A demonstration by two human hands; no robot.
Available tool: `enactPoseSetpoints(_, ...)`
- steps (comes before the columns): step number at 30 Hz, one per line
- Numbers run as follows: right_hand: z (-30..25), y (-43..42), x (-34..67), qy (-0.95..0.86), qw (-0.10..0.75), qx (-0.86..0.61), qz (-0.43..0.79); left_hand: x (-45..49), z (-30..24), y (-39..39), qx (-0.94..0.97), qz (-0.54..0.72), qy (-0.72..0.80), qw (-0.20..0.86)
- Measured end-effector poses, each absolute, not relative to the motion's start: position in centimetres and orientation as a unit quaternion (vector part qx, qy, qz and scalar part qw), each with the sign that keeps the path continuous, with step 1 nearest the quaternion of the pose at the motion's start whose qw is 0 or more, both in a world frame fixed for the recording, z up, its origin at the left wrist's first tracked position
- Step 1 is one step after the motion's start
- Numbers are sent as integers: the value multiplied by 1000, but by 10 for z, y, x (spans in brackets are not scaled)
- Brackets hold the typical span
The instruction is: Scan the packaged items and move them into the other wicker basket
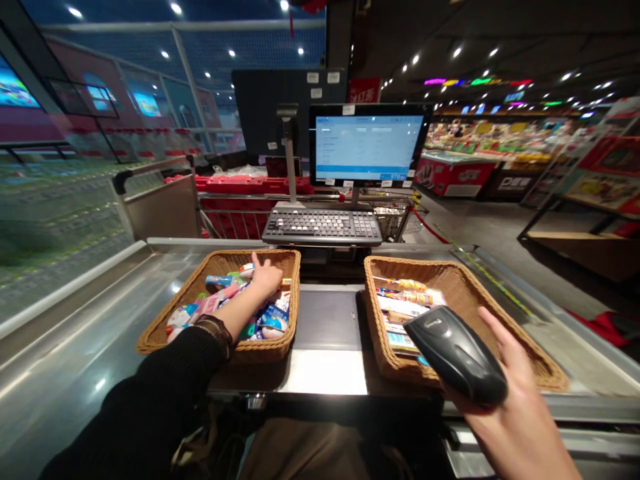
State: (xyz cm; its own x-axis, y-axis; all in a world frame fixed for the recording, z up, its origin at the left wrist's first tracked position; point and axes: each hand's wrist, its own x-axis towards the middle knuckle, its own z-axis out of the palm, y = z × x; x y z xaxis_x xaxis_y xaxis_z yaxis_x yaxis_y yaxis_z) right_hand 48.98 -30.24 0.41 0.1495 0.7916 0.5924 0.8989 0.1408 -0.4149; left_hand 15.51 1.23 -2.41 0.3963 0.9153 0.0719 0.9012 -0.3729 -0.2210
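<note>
My left hand reaches into the left wicker basket, over a heap of small packaged goods. One finger is stretched out; the others bend down among the packages and are partly hidden, and I see nothing held. Near it are a blue cylindrical package and blue-and-white packs. My right hand is shut on a black barcode scanner, held above the front of the right wicker basket. In that basket lie yellow-patterned stick packs and flat boxes, partly covered by the scanner.
A grey counter plate lies between the baskets. Behind it stand a keyboard and a lit monitor. Metal counter rims run along both sides. A shopping cart stands beyond the counter, and shelves are at the right.
</note>
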Motion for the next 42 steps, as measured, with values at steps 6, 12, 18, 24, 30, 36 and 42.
enactPoseSetpoints(6,9,-300,481,-652,396,-645,-51,136,9,-10,-834,-28,-529,155)
enactPoseSetpoints(12,12,-289,461,-645,420,-638,-29,139,46,-68,-848,-178,-450,219)
enactPoseSetpoints(18,13,-287,436,-683,387,-620,-18,175,49,-109,-883,-228,-340,228)
enactPoseSetpoints(24,16,-291,418,-651,405,-641,-37,205,40,-118,-901,-245,-294,206)
enactPoseSetpoints(30,15,-294,425,-653,397,-643,-48,218,33,-121,-901,-267,-275,204)
enactPoseSetpoints(36,16,-296,425,-645,384,-659,-46,223,35,-125,-899,-266,-270,220)
enactPoseSetpoints(42,16,-296,424,-644,375,-665,-44,227,38,-125,-898,-269,-269,219)
